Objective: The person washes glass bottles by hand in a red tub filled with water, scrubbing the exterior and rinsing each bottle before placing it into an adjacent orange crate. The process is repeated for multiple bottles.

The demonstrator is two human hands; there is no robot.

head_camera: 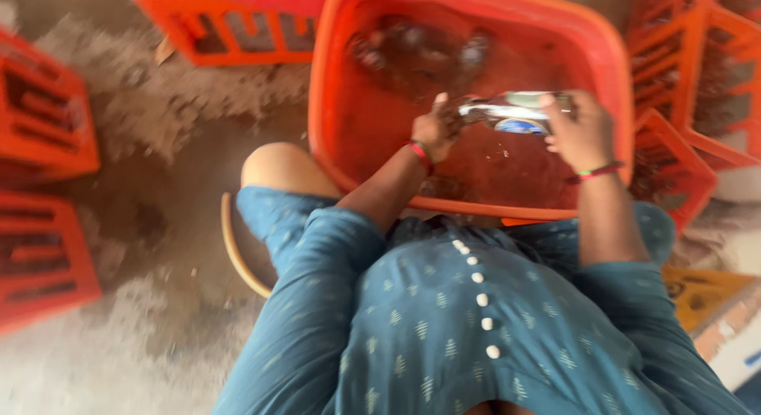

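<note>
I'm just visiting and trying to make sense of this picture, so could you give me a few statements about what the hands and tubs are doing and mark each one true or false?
1. Both hands hold one clear glass bottle lying sideways. True: the left hand is at one end, the right hand at the other.
2. The bottle is over a blue bucket. False: it is over a large orange tub.
3. Orange crates stand around the person. True.
4. The person wears rubber gloves. False: the hands are bare, with a thread band on each wrist.
5. The bottle stands upright on the floor. False: it is held in the tub.
</note>
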